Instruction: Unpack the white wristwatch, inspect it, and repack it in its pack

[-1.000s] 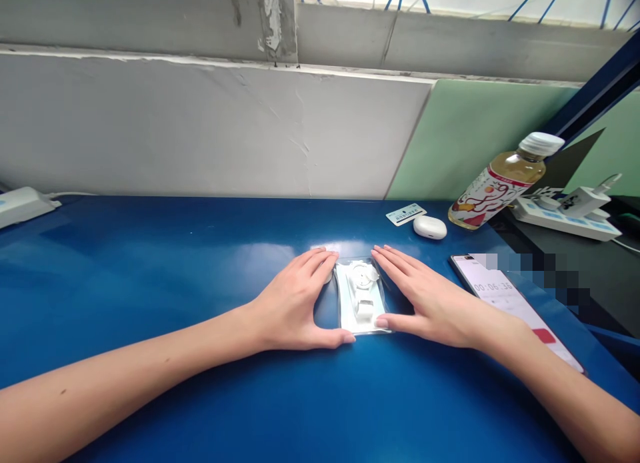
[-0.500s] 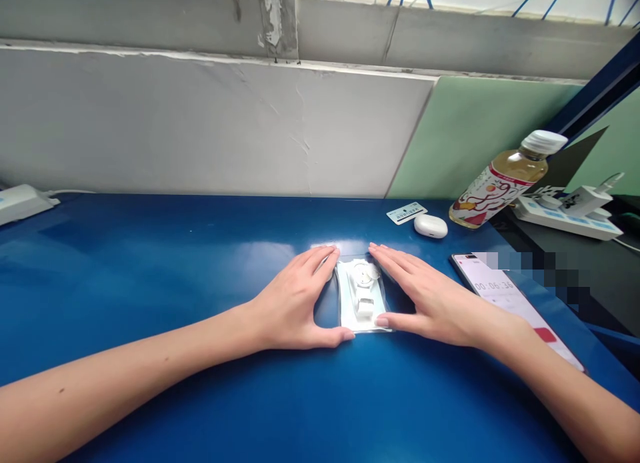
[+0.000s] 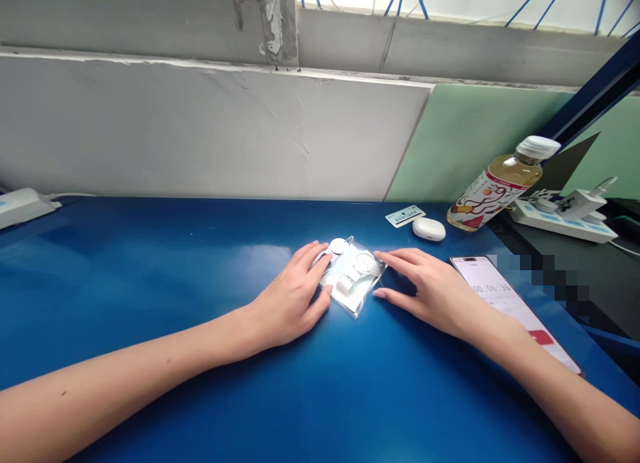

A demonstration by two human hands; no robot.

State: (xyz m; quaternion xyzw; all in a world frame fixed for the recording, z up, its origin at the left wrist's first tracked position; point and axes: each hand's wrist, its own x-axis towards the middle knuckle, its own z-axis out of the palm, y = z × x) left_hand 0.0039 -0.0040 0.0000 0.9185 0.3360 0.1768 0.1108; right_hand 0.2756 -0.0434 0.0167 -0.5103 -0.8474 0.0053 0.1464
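Well, the small white plastic parts look still bagged in that clear flat packet [image 3: 357,299]; left hand [image 3: 285,299] half-curled at its edge, grip unclear, right hand [image 3: 433,283] loosely open, gripping nothing.

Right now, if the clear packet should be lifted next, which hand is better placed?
Probably the left hand: its thumb seems to rest on the left corner of the clear packet, with fingers close by. The right hand has fingertips near the right corner, but its thumb looks off the edge.
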